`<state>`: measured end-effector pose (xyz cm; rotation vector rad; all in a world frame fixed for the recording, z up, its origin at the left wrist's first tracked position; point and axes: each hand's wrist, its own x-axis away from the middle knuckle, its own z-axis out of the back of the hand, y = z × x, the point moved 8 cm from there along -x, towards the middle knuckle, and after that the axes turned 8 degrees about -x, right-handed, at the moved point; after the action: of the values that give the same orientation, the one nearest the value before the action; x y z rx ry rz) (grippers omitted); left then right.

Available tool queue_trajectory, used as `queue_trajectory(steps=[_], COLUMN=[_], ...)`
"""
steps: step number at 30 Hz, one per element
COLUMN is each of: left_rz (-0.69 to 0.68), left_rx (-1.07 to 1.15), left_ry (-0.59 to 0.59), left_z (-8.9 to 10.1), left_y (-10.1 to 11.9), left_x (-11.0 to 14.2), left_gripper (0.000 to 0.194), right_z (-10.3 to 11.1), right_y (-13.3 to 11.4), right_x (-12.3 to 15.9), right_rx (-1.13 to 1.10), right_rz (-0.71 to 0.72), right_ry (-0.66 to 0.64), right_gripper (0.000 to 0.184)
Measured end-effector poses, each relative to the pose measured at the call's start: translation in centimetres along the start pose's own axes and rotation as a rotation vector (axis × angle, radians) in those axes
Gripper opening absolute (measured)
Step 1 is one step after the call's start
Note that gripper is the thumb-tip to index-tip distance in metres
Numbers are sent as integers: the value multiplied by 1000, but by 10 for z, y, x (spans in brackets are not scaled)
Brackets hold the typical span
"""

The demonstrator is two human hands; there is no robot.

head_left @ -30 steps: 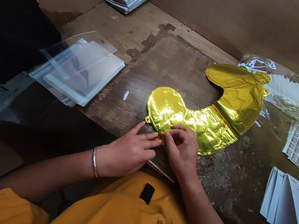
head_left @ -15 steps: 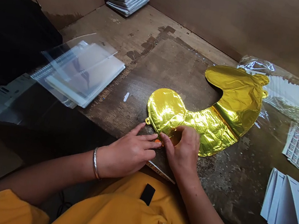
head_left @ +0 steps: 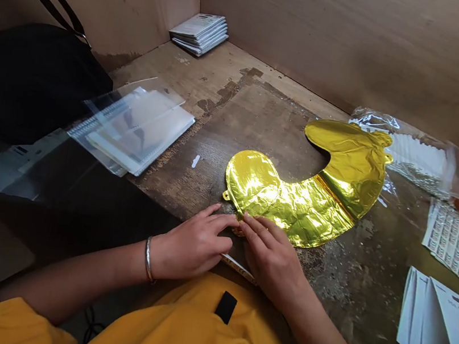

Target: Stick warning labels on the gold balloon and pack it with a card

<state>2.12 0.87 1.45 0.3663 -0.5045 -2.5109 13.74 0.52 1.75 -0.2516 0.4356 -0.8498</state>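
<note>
A flat gold foil balloon [head_left: 318,179], curved like a crescent, lies on the worn wooden table [head_left: 247,111]. My left hand [head_left: 195,244], with a metal bangle at the wrist, rests at the balloon's near edge, its fingers stretched out and pressing down. My right hand [head_left: 271,256] lies flat beside it, fingers extended onto the same edge of the foil. The fingertips of both hands meet at the balloon's small tab. A thin strip [head_left: 236,266] shows under my hands at the table's edge.
A pile of clear plastic sleeves [head_left: 137,124] lies at the left, a black bag [head_left: 31,79] beyond it. White cards [head_left: 199,31] are stacked in the far corner. Sticker sheets [head_left: 458,243], white header cards [head_left: 439,324] and a plastic bag of white pieces [head_left: 417,154] lie at the right.
My right hand has gone from a curled pinch at the balloon's edge to lying flat on it. The view has tilted up a little; the balloon stays in place.
</note>
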Motion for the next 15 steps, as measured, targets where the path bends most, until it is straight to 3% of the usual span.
queue_trajectory(steps=[5, 8, 12, 14, 15], left_rz=[52, 52, 76, 99, 108], left_rx=[14, 36, 27, 12, 9], left_ry=[3, 14, 13, 0, -9], left_z=[1, 3, 3, 2, 1], left_y=[-5, -6, -7, -9, -10], left_x=[5, 5, 5, 7, 7], left_gripper=[10, 9, 8, 7, 7], right_z=[-7, -9, 2, 6, 6], right_y=[-7, -3, 15, 20, 20], right_x=[3, -6, -17, -18, -19], right_rx=[45, 67, -127, -241, -264], right_rz=[30, -3, -171, -206, -200], right_ry=[88, 61, 104, 108, 79], right_gripper=[30, 24, 19, 10, 15])
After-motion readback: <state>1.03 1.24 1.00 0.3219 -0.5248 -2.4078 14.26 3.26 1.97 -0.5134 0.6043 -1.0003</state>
